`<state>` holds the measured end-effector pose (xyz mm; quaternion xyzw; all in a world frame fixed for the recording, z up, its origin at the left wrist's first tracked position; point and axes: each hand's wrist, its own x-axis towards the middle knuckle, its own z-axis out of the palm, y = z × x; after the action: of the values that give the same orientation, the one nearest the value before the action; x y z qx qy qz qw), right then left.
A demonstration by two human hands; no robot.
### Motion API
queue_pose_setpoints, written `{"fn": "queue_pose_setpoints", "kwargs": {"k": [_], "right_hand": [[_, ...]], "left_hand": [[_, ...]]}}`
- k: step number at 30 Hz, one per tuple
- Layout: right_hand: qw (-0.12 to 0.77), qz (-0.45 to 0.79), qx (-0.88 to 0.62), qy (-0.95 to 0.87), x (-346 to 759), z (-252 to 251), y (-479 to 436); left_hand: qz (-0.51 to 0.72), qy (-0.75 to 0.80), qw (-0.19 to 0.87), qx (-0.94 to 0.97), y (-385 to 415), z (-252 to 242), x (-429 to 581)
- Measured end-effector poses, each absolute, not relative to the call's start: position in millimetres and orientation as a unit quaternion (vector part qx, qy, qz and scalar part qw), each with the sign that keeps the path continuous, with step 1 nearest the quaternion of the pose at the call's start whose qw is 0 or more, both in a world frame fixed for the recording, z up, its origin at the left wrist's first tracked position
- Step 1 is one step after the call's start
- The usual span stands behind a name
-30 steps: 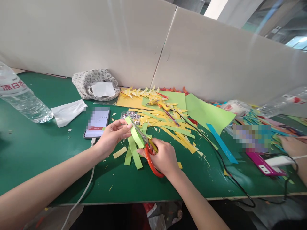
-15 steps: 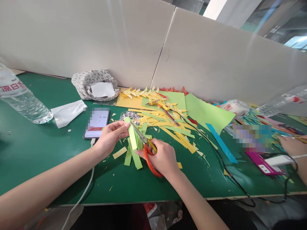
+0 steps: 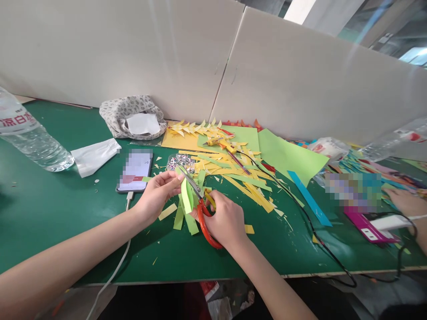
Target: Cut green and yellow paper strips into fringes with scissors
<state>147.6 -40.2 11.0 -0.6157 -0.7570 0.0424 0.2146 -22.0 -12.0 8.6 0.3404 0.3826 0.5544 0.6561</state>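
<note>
pinching a folded light green strip (image 3: 186, 198) in the fingertips of the left hand (image 3: 158, 193); gripping red-handled scissors (image 3: 201, 211) in the right hand (image 3: 227, 218), with blades (image 3: 191, 180) at the strip, above loose green strips (image 3: 191, 225) on the green table (image 3: 167, 262)

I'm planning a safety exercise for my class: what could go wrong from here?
The scissors have their blades close to the left fingers on the green strip; a slip might nick them.
The left forearm crosses the white cable, so moving it could tug the phone.
The black cord might snag and drag the yellow tool.
</note>
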Motion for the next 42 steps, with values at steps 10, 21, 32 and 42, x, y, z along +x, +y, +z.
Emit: {"fn": "queue_pose_setpoints", "kwargs": {"k": [10, 21, 32, 42], "right_hand": [[0.217, 0.033, -0.603, -0.767, 148.5, 10.6, -41.1], [0.221, 0.037, -0.611, -0.759, 147.8, 10.8, -39.9], [0.204, 0.029, -0.62, -0.757, 148.2, 11.2, -40.2], [0.202, 0.044, -0.616, -0.76, 148.2, 13.8, -39.7]], "left_hand": [[0.535, 0.379, 0.671, 0.346, -13.2, 10.0, -23.2], [0.519, 0.361, 0.708, 0.315, -12.2, 9.2, -24.0], [0.509, 0.348, 0.724, 0.309, -14.1, 8.7, -23.3], [0.504, 0.356, 0.713, 0.332, -15.9, 7.9, -20.5]]}}
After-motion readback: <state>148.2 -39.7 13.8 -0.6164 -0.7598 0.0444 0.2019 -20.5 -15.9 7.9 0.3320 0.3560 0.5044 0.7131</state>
